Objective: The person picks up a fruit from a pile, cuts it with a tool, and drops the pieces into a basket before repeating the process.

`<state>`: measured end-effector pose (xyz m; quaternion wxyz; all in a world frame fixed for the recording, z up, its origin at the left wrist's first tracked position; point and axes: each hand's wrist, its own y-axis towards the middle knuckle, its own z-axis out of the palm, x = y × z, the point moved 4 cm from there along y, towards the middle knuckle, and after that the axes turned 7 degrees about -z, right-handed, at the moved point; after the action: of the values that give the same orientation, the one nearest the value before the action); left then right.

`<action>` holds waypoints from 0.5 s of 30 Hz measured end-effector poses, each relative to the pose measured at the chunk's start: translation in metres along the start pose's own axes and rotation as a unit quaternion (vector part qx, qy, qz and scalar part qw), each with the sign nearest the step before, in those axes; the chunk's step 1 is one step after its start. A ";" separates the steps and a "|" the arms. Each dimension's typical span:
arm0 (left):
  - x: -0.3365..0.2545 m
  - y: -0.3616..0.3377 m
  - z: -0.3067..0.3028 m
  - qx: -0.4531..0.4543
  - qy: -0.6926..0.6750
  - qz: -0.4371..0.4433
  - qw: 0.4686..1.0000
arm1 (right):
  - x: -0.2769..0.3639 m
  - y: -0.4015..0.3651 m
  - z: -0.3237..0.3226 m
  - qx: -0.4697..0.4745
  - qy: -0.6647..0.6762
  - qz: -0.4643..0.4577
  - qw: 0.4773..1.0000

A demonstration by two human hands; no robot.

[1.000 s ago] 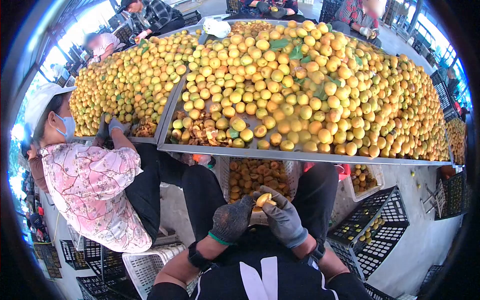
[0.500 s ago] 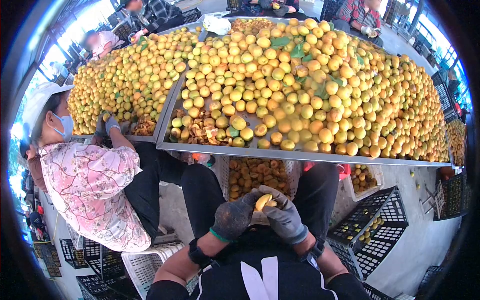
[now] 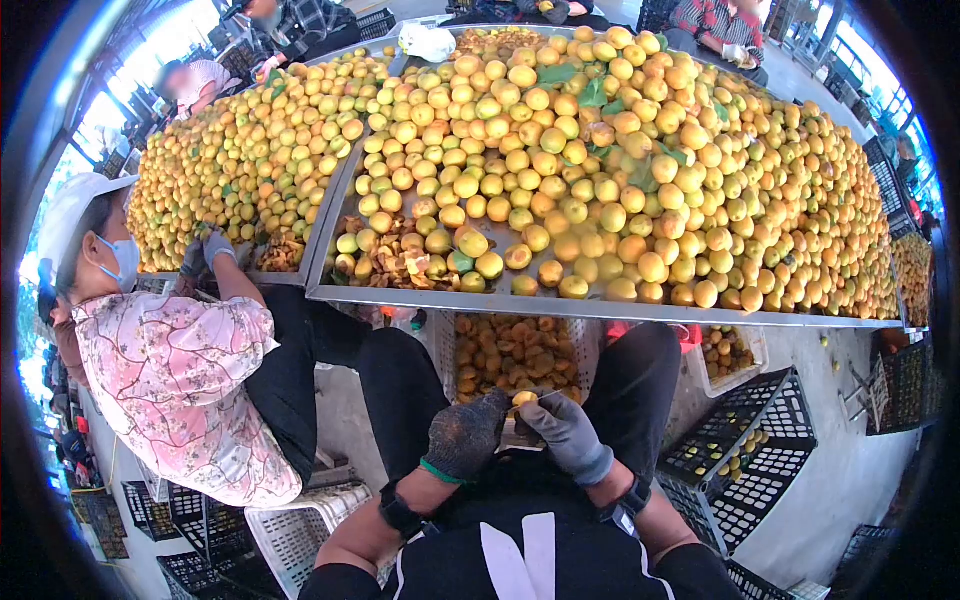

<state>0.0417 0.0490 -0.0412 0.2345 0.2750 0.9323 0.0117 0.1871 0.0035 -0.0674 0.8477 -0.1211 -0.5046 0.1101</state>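
My left hand point(image 3: 466, 437), in a dark glove with a green cuff, is closed around a yellow apricot point(image 3: 523, 398), mostly hidden by the fingers. Close beside it, my right hand point(image 3: 570, 437), in a grey glove, is closed on a thin blade point(image 3: 549, 396) that points toward the apricot; its handle is hidden. Both hands are above my lap. Beyond them, under the table edge, a white crate point(image 3: 446, 350) holds halved apricots point(image 3: 515, 352).
A metal table point(image 3: 600, 306) bears a big heap of apricots point(image 3: 640, 170), with scraps point(image 3: 400, 262) near its front. At left sits a co-worker point(image 3: 185, 380) in a pink floral top. Black crates point(image 3: 770, 425) stand right; a white crate point(image 3: 290, 540) stands left.
The apricot, with its flesh showing as split before, now sits lower and more hidden in my left hand. My right fingers have drawn slightly back, and the thin blade now shows.
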 end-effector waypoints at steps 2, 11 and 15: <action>-0.003 0.003 -0.005 -0.007 -0.022 0.004 1.000 | 0.007 0.000 0.005 0.005 -0.008 -0.008 1.000; 0.005 0.004 0.006 0.007 0.047 -0.007 0.999 | -0.004 0.005 -0.008 -0.013 0.024 0.001 1.000; 0.009 0.005 0.009 0.009 0.019 -0.026 0.999 | -0.002 0.008 -0.007 -0.008 0.040 0.025 0.999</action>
<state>0.0413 0.0570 -0.0527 0.2141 0.2522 0.9437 0.0024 0.1914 0.0100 -0.0747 0.8633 -0.1446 -0.4677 0.1223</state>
